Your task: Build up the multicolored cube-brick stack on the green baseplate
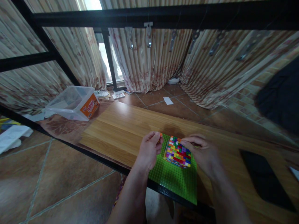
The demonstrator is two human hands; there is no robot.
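Note:
A block built of many small coloured toy bricks (178,152) stands on a green studded baseplate (173,180) at the table's near edge. To its left, my left hand (150,147) is closed, pinching a small orange brick (161,134) above the plate's far left corner. Fingers of my right hand (202,149) are drawn together at the block's far right top corner. Its thumb and fingertips seem to touch the top layer there. Whatever lies between those fingertips is too small to make out.
The plate rests on a wooden tabletop (119,124). A flat black panel (263,177) lies at the right. Beyond the table's left end is a clear plastic bin (70,102) with an orange label. A black metal bar (163,17) with hanging clips crosses overhead.

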